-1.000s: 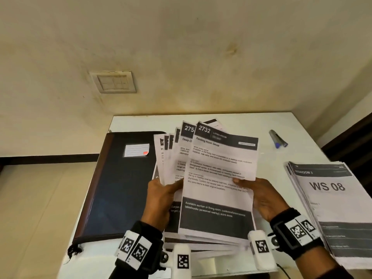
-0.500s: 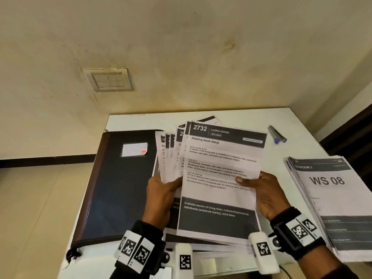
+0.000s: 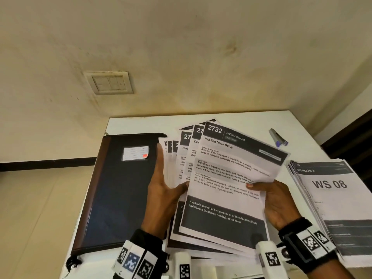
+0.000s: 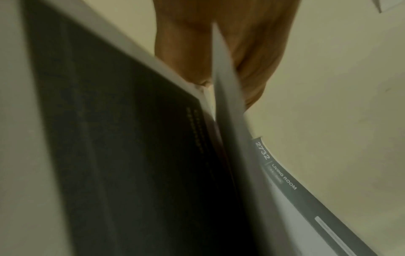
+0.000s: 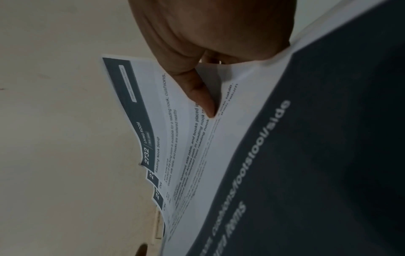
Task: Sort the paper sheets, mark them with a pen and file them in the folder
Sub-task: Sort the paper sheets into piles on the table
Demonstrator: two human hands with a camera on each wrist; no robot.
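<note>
- The folder (image 3: 112,190) lies closed on the left of the table (image 3: 251,121), its label upward; it has not moved over the last second and nothing is filed in it yet.
- My left hand (image 3: 163,190) grips the fanned sheets (image 3: 182,158) with the thumb across their front, and the fingers (image 3: 160,158) now stand up straight behind the fan where a moment ago they were tucked lower, so the fan has spread and its numbered corners show.
- The top sheet (image 3: 231,178), numbered 2732 and headed Reading Nook Setup, has swung clockwise and tilted away from the fan since a second ago; I judge that I am peeling it off to sort it.
- My right hand (image 3: 277,200) pinches that sheet's right edge, thumb on the print and fingers behind, much as before.
- The pen (image 3: 278,137) lies untouched near the far right of the table, so marking is not begun.
- The stack headed WS 08 (image 3: 330,198) rests at the right edge, a likely home for the sheet, though I cannot tell that it belongs there.
</note>
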